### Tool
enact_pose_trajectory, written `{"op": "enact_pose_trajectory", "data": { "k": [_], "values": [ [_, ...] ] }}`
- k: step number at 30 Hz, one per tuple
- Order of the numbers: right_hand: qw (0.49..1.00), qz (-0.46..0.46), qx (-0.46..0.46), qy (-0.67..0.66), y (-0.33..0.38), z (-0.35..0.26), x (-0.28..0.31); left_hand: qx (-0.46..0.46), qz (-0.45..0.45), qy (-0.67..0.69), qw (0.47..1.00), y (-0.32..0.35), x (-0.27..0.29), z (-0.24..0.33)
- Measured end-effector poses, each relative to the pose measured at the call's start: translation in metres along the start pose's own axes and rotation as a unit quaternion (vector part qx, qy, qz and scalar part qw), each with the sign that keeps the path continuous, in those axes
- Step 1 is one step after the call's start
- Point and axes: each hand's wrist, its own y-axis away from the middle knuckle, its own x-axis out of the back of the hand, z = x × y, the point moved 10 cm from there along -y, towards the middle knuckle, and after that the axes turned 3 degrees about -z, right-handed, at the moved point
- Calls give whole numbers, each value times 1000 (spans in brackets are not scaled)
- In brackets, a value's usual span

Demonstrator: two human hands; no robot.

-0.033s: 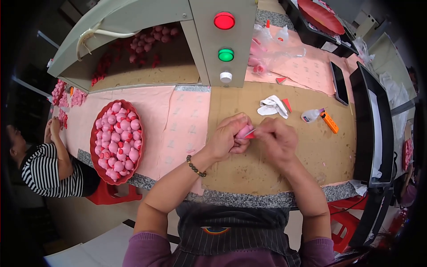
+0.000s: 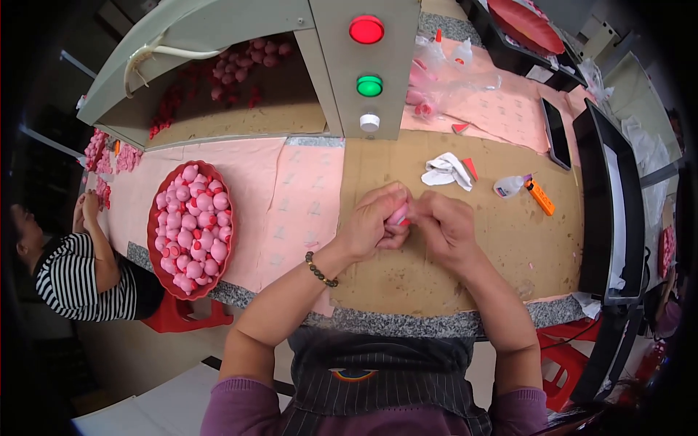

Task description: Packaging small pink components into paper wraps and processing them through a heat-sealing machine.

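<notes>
A flat sheet of brown cardboard (image 2: pixel 509 254) covers the work surface in front of the person. To its left, a red, scalloped, oval bowl (image 2: pixel 153 236) holds a heap of small, glossy pink rounded figures (image 2: pixel 190 221) with red parts. Over the cardboard, the left hand (image 2: pixel 369 227) is closed around a smooth pink rounded piece (image 2: pixel 399 213), thumb on top and fingers curled beneath. The right hand (image 2: pixel 449 229) is bunched, its fingertips drawn in at the piece's right side; whether they pinch anything cannot be told. Beyond the hands lie a crumpled white cloth (image 2: pixel 440 171) and, farther right, a small translucent squeeze bottle (image 2: pixel 507 187) just beside a slim orange tool (image 2: pixel 539 198).

The piece, held between the two hands, looks light and probably firm rather than squashy; its smooth curve could turn under the fingers. A wrap around the rounded body should steady it best. The tiny red patch (image 2: pixel 404 222) on its lower right seems the delicate part, better touched only with fingertips.
</notes>
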Motion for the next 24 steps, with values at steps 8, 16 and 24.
{"op": "enact_pose_trajectory", "data": {
  "k": [8,16,24],
  "values": [
    [997,-4,-77,5,0,30,1,28,-71,118,990,5,-5,1],
    [987,-29,-129,-91,7,48,-7,18,-100,195,975,5,-4,4],
    [982,-17,-131,-136,4,48,-6,-95,-89,185,974,1,6,21]
  ]
}}
